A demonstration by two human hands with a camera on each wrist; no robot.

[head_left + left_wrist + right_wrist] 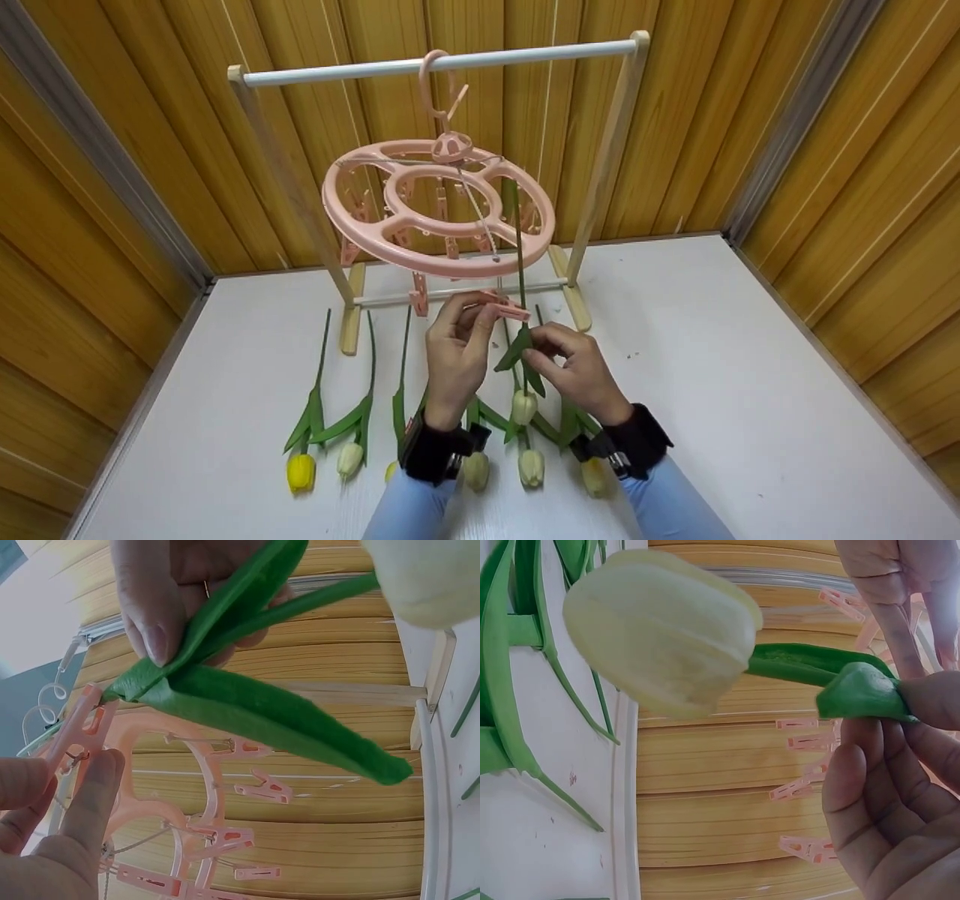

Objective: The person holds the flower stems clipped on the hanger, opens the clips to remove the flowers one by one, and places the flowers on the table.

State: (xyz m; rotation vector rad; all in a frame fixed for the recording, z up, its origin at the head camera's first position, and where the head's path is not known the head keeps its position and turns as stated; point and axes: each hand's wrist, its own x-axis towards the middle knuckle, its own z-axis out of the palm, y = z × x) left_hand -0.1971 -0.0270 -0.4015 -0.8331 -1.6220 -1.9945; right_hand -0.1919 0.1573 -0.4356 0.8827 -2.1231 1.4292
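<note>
My left hand (pixel 457 360) pinches a pink clothespin (pixel 84 724) hanging from the pink round drying hanger (pixel 427 262). My right hand (pixel 581 371) pinches a white tulip (pixel 660 634) by its green leaves and stem, just below the clothespin. The tulip hangs bloom down, its stem rising in front of the hanger's ring. In the left wrist view the clothespin's tip meets the base of the leaves (pixel 277 724); whether it clamps the stem cannot be told. Fingers hide part of the stem in the right wrist view.
The hanger's hook (pixel 437 82) loops over the white bar (pixel 345 71) of a wooden stand (pixel 611 157). Several other clothespins (pixel 419 292) dangle below the ring. Yellow (pixel 301 473) and white tulips (pixel 350 460) lie in a row on the white table (pixel 750 390), some partly behind the forearms.
</note>
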